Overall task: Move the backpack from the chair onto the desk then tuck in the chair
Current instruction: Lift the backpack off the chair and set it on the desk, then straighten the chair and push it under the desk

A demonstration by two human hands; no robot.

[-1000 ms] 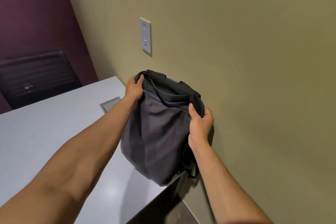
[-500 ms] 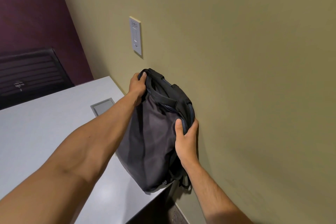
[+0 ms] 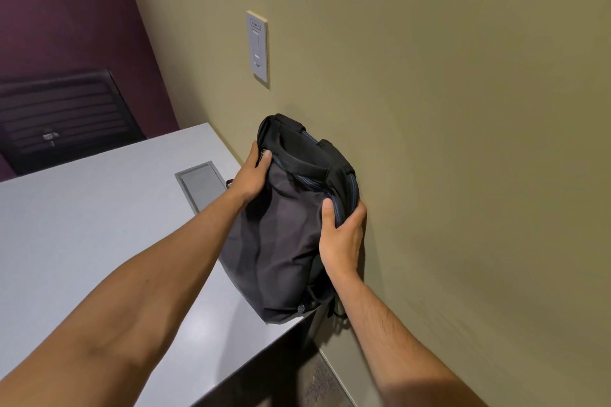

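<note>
Head: backpack [image 3: 284, 241] on desk [image 3: 82, 225], between both hands.

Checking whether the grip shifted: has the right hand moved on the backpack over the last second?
Yes. The right hand slid from the backpack's top rim down its wall-side edge, toward the desk.

Black backpack [image 3: 284, 241] with blue zipper trim, pale grey desk [image 3: 82, 225], olive wall [image 3: 463, 109], purple wall [image 3: 66, 10]
</note>
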